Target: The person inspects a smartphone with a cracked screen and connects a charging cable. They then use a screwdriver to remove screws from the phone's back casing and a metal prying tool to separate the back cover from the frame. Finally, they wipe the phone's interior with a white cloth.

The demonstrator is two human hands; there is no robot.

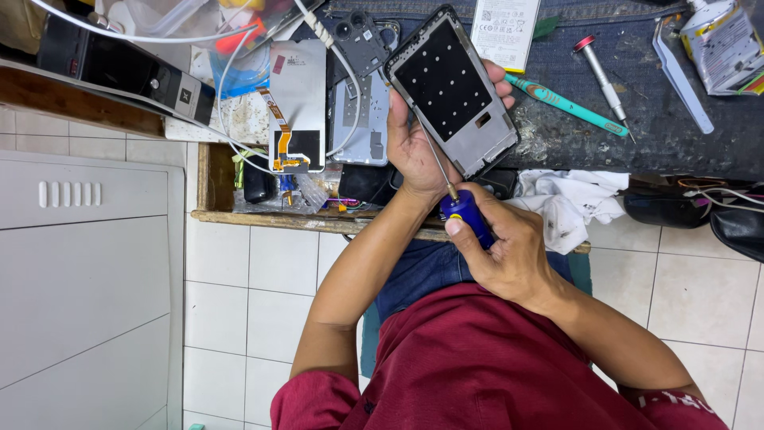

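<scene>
Fingers of the left hand [418, 147] grip a phone frame [452, 89] above the bench [652, 127]. The right hand [501, 247] clasps a blue-handled screwdriver [465, 215] — tip at the frame's corner — while a clear plastic tub [171, 16] holds small parts too jumbled to tell.

Beyond the hands: a teal-handled tool [567, 105] and a silver screwdriver with a red cap [602, 77] on the dark counter [637, 135]. Right of them, a crumpled white cloth [573, 203]. Left, a grey phone back cover [362, 123] and white cables [231, 119].
</scene>
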